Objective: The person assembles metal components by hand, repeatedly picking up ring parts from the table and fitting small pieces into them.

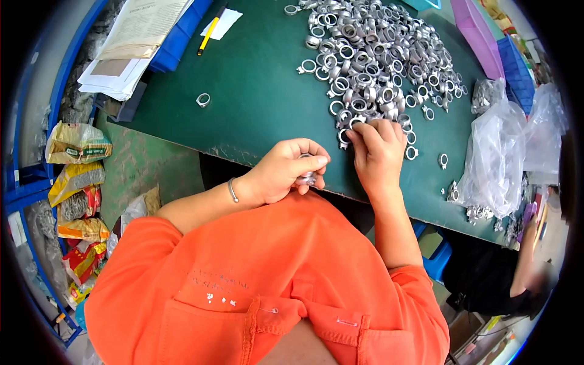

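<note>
Curled fingers of my left hand (289,167) hold metal ring parts (308,178) just off the front edge of the green table (255,91). My right hand (380,155) reaches to the near side of a large pile of metal rings (365,61). Its thumb and fingertips are pressed together at a ring (356,123) there; part of that ring is hidden by the fingers. A single ring (203,100) lies apart on the left of the table, and another (443,160) lies to the right.
A yellow pen (208,35) and white paper lie at the back left, beside papers (125,48) on a blue bin. Plastic bags (496,152) and small metal pieces are on the right. Another person (493,274) in black is at the lower right. Sacks (79,182) fill the left shelf.
</note>
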Motion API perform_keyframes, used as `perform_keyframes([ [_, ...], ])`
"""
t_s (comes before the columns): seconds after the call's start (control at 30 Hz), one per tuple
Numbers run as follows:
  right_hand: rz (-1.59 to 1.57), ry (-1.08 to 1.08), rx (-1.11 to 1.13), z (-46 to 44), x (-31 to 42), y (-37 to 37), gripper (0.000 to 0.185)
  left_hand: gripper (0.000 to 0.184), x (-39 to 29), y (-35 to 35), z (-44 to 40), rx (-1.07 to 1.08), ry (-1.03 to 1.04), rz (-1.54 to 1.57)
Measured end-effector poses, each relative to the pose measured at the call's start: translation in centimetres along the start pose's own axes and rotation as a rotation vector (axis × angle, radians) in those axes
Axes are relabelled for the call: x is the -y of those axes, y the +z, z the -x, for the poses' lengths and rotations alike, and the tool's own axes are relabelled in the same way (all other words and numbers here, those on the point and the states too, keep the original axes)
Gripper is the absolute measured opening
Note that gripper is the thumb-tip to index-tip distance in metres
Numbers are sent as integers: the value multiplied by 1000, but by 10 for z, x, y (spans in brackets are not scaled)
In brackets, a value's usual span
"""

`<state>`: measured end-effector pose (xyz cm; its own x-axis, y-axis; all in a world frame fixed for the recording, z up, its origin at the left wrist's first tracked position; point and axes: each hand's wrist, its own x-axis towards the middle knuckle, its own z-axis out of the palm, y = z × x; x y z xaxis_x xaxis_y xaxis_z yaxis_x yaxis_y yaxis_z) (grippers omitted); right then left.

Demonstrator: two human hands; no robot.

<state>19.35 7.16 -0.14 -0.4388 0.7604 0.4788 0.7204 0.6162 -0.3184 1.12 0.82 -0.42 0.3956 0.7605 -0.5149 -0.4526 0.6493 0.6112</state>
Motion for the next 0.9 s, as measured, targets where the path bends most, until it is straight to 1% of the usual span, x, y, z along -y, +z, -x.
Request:
perform_keyframes([
  [0.03,-1,-4,-4,2,1,0,16,14,0,-1,0,-10,48,-41],
  [0.07,-282,93,-12,5,3,0,14,14,0,-2,0,-22,96,-82],
  [0.1,-565,191,-16,9,6,0,13,14,-2,-2,0,-26,101,-83],
  [0.13,-708,289,34,13,10,-4,10,14,-3,0,1,-28,142,-104],
  [0.17,-824,327,42,20,11,-2,10,14,-4,1,1,-29,180,-125],
  [0.23,-899,315,57,24,17,-3,11,14,-7,3,2,-10,204,-147],
  [0.27,-916,273,45,26,19,-1,12,14,-8,4,3,13,229,-170],
  [0.4,-856,201,65,26,23,-3,13,13,-9,4,6,29,215,-207],
  [0.47,-700,0,-15,24,22,-2,15,10,-7,5,5,-66,325,-444],
  [0.5,-700,2,-14,25,21,-1,15,10,-5,5,4,-66,324,-444],
  [0.57,-898,155,1,30,19,3,20,8,0,4,2,-48,614,-609],
  [0.6,-967,187,-8,32,20,4,18,8,0,4,2,-48,612,-608],
  [0.63,-966,190,-7,33,23,3,18,7,-1,5,3,-50,644,-646],
  [0.7,-1219,531,70,33,29,-4,10,7,-1,5,2,-50,676,-683],
  [0.73,-1299,560,90,30,30,-5,13,6,-1,4,2,-49,733,-729],
  [0.77,-1299,561,89,29,29,-6,13,6,-1,3,2,-48,790,-775],
  [0.8,-1373,623,149,29,28,-7,16,6,-1,2,1,-48,789,-775],
  [0.83,-1447,685,210,28,26,-8,18,9,0,-1,0,1,818,-825],
  [0.87,-1453,564,224,34,20,-2,19,13,-1,-2,0,52,846,-876],
  [0.9,-1357,622,159,32,28,-4,16,13,0,0,1,55,848,-878],
])
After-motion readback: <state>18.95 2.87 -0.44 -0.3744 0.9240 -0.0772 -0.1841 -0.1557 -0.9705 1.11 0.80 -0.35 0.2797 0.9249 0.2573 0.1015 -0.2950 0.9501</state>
